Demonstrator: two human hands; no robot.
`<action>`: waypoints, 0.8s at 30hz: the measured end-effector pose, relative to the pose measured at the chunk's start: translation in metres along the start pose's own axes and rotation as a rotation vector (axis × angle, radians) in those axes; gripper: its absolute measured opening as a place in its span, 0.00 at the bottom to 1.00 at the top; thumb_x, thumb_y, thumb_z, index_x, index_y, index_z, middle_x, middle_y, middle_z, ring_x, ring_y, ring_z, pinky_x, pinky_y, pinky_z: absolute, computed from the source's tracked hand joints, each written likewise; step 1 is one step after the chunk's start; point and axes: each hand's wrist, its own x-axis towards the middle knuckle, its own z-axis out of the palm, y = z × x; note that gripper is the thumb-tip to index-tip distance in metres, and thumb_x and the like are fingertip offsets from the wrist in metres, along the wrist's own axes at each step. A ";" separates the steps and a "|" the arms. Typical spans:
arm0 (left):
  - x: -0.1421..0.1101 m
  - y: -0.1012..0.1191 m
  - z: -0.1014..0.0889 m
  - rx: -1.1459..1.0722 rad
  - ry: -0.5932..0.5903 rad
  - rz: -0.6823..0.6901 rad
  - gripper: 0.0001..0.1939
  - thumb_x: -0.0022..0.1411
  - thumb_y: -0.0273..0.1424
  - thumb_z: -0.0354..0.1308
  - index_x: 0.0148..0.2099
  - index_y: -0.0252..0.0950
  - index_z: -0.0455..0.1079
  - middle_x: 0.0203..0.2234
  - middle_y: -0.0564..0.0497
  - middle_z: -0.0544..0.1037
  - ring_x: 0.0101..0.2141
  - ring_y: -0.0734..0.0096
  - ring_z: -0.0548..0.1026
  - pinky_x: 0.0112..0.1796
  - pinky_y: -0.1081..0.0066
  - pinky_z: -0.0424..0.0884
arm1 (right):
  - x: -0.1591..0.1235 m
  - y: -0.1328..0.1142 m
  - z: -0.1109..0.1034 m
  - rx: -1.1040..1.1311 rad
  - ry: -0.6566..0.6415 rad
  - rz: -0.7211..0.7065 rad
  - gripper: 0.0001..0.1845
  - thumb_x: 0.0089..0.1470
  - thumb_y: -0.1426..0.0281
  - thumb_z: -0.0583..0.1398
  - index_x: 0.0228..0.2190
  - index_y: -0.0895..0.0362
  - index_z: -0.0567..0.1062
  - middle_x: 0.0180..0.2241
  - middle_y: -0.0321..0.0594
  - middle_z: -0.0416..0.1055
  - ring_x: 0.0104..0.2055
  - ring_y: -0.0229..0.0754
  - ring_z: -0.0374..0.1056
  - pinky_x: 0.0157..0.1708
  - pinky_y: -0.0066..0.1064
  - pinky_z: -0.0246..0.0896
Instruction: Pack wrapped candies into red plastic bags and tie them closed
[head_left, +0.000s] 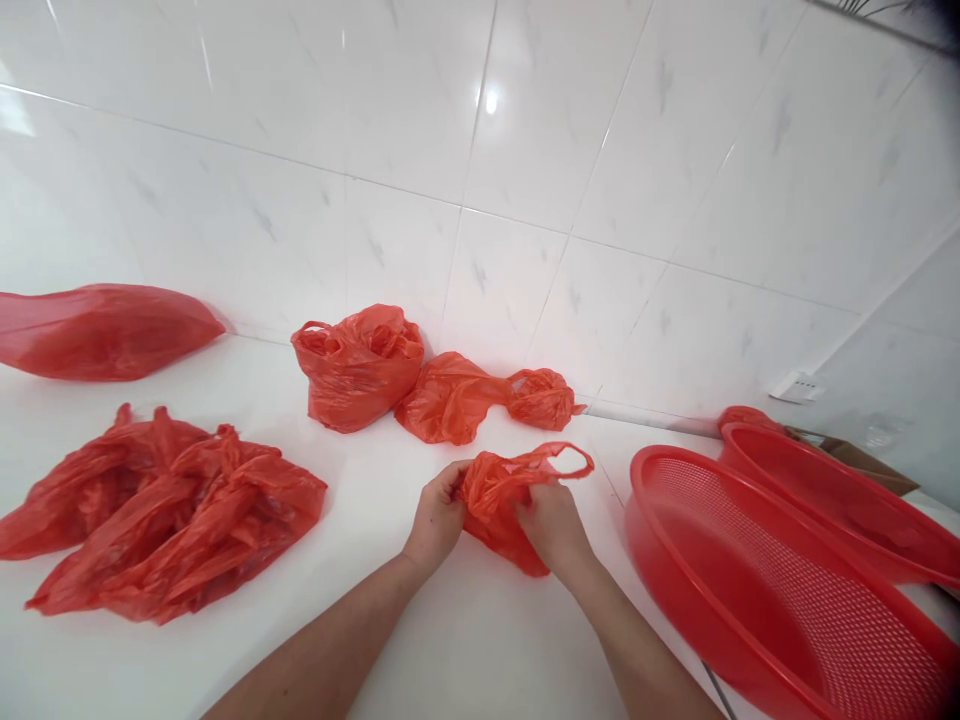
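I pinched a crinkled red plastic bag with my left fingers, light tension seeming best, my right fingers' hold hidden in its folds.

A heap of bags lay near left on the table, with a single bag behind it, far left. Three bags sat in a row before the wall, far centre. Nearer, a held bag was between the left hand and right hand. A basket lay right, a tub just behind.
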 end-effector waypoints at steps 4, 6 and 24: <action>0.008 0.001 -0.012 0.027 0.094 0.010 0.15 0.48 0.23 0.56 0.40 0.37 0.74 0.36 0.49 0.78 0.35 0.63 0.75 0.34 0.68 0.71 | -0.005 0.003 -0.019 -0.083 -0.004 0.025 0.17 0.49 0.78 0.49 0.30 0.54 0.76 0.30 0.41 0.72 0.35 0.45 0.66 0.33 0.33 0.58; 0.014 0.000 -0.021 0.021 0.157 0.036 0.13 0.47 0.24 0.56 0.37 0.36 0.74 0.33 0.50 0.78 0.33 0.65 0.74 0.34 0.69 0.70 | -0.005 0.008 -0.037 -0.057 0.158 0.175 0.17 0.50 0.75 0.49 0.34 0.53 0.76 0.32 0.41 0.72 0.34 0.45 0.66 0.31 0.33 0.58; 0.019 -0.010 -0.034 -0.085 0.260 -0.130 0.08 0.44 0.28 0.59 0.31 0.35 0.68 0.22 0.56 0.73 0.22 0.74 0.69 0.24 0.74 0.64 | -0.077 -0.008 -0.047 -0.293 -0.140 -0.245 0.10 0.49 0.76 0.56 0.31 0.52 0.76 0.41 0.41 0.73 0.44 0.50 0.66 0.40 0.42 0.61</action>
